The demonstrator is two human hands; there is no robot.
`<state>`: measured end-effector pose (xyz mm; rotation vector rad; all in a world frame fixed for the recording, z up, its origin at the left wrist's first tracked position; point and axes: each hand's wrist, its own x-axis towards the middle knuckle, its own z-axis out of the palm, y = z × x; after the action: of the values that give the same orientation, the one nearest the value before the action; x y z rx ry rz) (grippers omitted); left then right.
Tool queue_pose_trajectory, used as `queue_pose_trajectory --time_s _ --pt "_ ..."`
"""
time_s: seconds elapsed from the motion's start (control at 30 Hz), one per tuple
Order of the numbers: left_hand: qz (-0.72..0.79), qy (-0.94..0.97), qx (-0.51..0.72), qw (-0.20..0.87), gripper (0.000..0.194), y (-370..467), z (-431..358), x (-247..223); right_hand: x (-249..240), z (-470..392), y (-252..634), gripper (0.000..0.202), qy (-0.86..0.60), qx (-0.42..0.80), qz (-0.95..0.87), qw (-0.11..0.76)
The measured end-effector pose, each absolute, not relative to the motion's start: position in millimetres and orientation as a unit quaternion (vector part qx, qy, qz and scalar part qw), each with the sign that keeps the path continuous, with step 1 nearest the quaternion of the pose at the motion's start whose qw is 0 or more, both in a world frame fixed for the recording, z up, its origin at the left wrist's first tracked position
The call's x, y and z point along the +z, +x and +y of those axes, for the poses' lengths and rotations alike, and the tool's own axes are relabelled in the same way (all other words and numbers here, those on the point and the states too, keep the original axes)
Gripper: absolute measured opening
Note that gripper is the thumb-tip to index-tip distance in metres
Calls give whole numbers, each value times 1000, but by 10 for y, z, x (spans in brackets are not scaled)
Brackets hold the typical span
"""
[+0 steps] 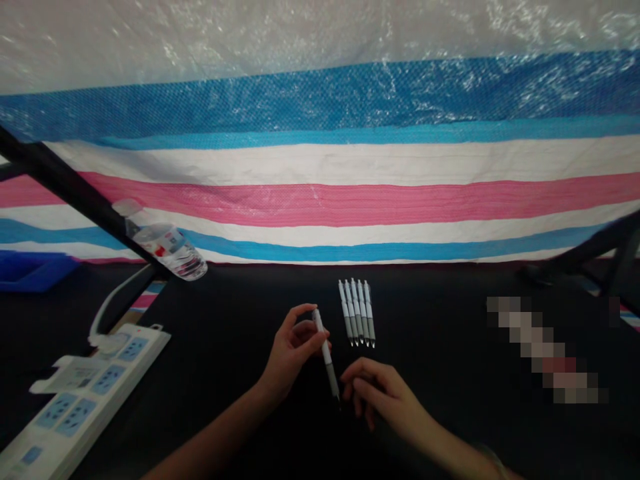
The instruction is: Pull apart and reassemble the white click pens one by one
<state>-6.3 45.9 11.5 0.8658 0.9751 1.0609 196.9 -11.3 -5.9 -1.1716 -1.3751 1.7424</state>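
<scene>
A row of five white-and-grey retractable ballpoint pens (357, 313) lies side by side on the black counter (430, 313), tips toward the person. Just left of that row, the left hand (297, 347) pinches a matching pen (327, 360), forefinger at its top end, tip slanting down. Nearer the person than the row, the right hand (380, 393) is loosely curled around nothing visible, beside the held pen's tip. Well left of the row are a clear plastic bottle (175, 250) and a power strip (93, 393).
</scene>
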Motion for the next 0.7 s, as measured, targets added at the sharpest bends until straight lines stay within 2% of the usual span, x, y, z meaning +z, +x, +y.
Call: queue_pose_trajectory --time_s 0.13,0.2,0.33,0.4,0.5,0.7 --pt "454 443 450 628 60 -109 555 159 144 -41 2053 18 -468 461 -679 329" --pt "468 498 427 593 60 -138 640 168 241 30 2113 19 -464 365 -741 321" --pt "504 662 347 432 55 -141 894 147 277 208 2182 25 -436 193 -843 250" --pt "514 685 331 396 57 -95 1043 126 206 295 2179 34 -418 101 -879 205" --pt "533 708 305 350 57 17 1236 100 55 390 2158 47 -403 61 -902 142" --pt "560 741 257 266 53 193 1410 72 -96 457 2218 45 -413 65 -902 108"
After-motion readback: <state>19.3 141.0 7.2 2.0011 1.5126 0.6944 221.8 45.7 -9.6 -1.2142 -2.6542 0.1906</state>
